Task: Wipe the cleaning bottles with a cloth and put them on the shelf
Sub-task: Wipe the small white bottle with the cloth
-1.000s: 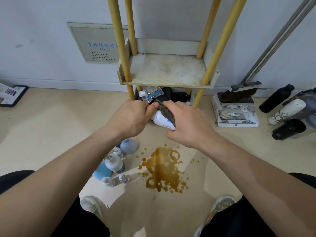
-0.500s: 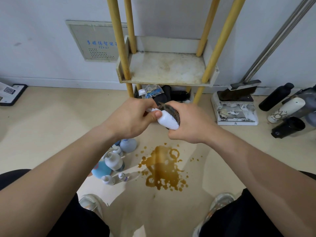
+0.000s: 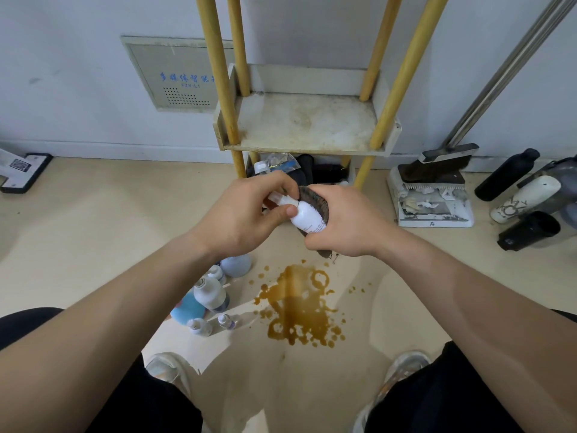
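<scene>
A small white bottle [image 3: 307, 217] lies tilted between my hands, below the shelf. My left hand [image 3: 246, 214] pinches its neck and cap end between thumb and fingers. My right hand [image 3: 343, 220] grips a dark brown cloth [image 3: 315, 201] wrapped round the bottle's body. The stained white shelf board [image 3: 306, 123] with yellow posts stands against the wall just beyond my hands, with nothing on it. Several more bottles [image 3: 210, 295], white ones and a blue one, stand on the floor under my left forearm.
A brown liquid spill [image 3: 299, 307] spreads over the floor between my feet. A dustpan with a broom [image 3: 432, 195] stands right of the shelf, with dark and white flasks [image 3: 524, 198] further right. Bags and dark items [image 3: 293, 168] fill the space under the shelf.
Both hands have dropped slightly with the bottle. The bottle has turned in my grip, so more of its white body and printed label shows, and the cloth has slid round behind it.
</scene>
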Action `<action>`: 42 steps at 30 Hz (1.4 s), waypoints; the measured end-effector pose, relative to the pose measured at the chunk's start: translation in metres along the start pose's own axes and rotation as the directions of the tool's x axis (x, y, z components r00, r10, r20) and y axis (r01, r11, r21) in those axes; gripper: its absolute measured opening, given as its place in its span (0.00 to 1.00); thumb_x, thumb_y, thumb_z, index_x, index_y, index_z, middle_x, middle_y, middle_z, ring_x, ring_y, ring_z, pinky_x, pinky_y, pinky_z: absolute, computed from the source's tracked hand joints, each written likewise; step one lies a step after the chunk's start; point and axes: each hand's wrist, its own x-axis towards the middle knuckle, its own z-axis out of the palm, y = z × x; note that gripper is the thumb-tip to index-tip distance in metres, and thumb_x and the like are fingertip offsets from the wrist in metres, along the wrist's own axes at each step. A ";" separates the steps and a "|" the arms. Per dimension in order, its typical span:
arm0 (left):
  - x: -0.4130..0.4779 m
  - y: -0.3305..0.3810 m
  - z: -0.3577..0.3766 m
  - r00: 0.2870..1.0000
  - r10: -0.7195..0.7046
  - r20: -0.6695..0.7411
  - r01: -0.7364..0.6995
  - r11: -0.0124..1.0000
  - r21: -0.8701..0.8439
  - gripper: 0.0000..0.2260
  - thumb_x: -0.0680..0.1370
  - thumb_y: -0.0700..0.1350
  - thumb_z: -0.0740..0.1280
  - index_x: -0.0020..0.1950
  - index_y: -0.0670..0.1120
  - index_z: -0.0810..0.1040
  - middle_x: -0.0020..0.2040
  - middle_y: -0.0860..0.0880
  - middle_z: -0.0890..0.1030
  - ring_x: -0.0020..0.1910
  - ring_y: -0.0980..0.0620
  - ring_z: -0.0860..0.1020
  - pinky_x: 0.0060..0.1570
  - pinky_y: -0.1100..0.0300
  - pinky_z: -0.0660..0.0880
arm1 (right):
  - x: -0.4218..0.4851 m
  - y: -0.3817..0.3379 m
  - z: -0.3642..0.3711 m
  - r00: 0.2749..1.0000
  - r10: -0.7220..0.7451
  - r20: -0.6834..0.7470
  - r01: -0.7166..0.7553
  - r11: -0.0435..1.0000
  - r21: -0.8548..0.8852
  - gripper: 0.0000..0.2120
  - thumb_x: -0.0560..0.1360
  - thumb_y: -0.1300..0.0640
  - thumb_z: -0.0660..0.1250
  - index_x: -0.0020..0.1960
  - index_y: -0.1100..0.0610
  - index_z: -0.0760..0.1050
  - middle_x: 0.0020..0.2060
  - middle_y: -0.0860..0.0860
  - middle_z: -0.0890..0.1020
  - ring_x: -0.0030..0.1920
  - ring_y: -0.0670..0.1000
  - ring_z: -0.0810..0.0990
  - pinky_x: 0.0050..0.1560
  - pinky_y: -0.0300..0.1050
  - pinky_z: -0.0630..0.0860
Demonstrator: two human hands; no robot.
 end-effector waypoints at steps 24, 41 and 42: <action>-0.004 -0.002 -0.004 0.993 -0.086 0.076 0.084 0.996 0.029 0.09 0.80 0.43 0.70 0.60 0.48 0.78 0.46 0.54 0.80 0.42 0.52 0.79 0.43 0.53 0.79 | 0.001 0.003 0.005 1.000 -0.008 -0.002 0.008 0.997 0.080 0.17 0.55 0.49 0.72 0.42 0.48 0.72 0.33 0.46 0.77 0.32 0.50 0.77 0.32 0.53 0.77; -0.004 0.010 0.009 0.886 -0.455 -0.093 0.440 0.886 -0.150 0.06 0.83 0.45 0.65 0.49 0.44 0.77 0.36 0.48 0.84 0.33 0.51 0.83 0.44 0.48 0.82 | -0.005 -0.002 0.017 0.967 -0.246 -0.058 0.234 0.958 -0.166 0.28 0.82 0.42 0.49 0.78 0.51 0.65 0.60 0.47 0.75 0.57 0.50 0.76 0.50 0.51 0.75; -0.004 0.011 0.008 0.895 -0.438 -0.086 0.425 0.895 -0.134 0.06 0.83 0.45 0.65 0.49 0.44 0.77 0.36 0.48 0.84 0.33 0.52 0.83 0.44 0.48 0.82 | -0.003 0.000 0.016 0.965 -0.254 -0.062 0.244 0.960 -0.139 0.25 0.83 0.44 0.48 0.75 0.51 0.69 0.55 0.47 0.76 0.54 0.50 0.77 0.49 0.51 0.75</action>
